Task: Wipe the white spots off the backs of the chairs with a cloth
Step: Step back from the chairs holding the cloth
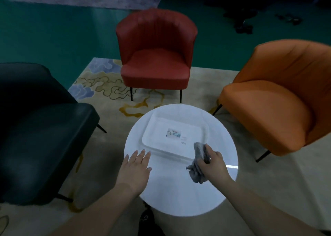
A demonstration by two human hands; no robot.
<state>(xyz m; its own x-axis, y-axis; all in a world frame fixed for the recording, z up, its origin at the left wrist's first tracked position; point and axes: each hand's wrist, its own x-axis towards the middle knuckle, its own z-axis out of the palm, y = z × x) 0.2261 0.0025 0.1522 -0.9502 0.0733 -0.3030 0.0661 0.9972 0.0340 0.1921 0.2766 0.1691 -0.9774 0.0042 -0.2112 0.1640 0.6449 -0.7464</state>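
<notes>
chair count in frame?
3: dark green chair at left, red chair straight ahead, orange chair at right, all around the round white table. Others may sit out of view.

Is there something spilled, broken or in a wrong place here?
Nothing stands out. The three chairs stand upright, the white tray lies flat on the round table, and the grey cloth is bunched in the right hand.

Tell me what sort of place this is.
Probably a staged lounge or seating corner inside a larger hall or workroom. Three upholstered chairs, red, orange and dark, ring a round white table on a patterned rug, with green floor beyond.
</notes>
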